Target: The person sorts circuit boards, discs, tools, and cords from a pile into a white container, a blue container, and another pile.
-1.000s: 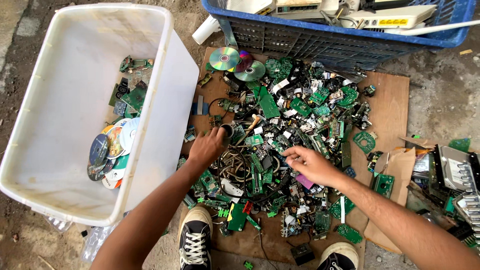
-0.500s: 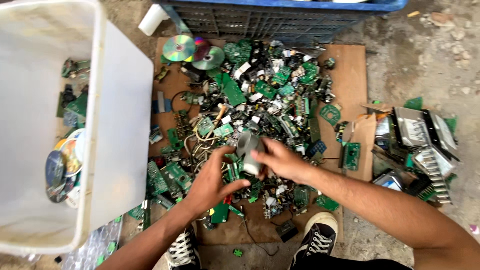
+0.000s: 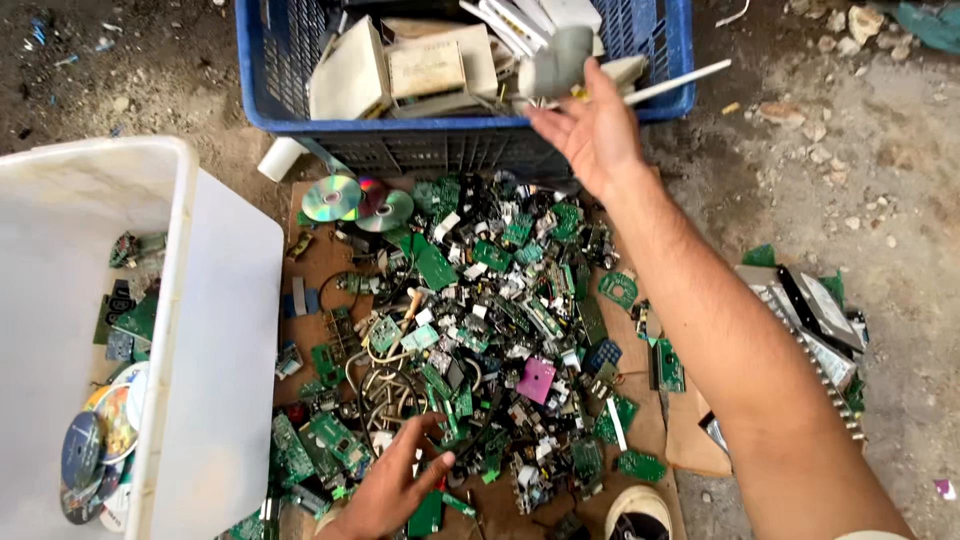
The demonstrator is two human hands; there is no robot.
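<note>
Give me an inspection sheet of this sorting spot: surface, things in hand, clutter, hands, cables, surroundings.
Surface: brown cardboard sheet on dirt ground, mostly covered.
Job's things: grey plastic casing at the right hand's fingertips, over the blue crate of beige device housings; pile of green circuit boards under the left hand.
Clutter: two discs, a magenta part, a white roll.
Hands: right hand stretched to the crate, fingers spread; left hand open on the pile.
Cables: pale looped wires in the pile.
Surroundings: white tub with boards and discs; metal drive units to the right; shoe tip.
</note>
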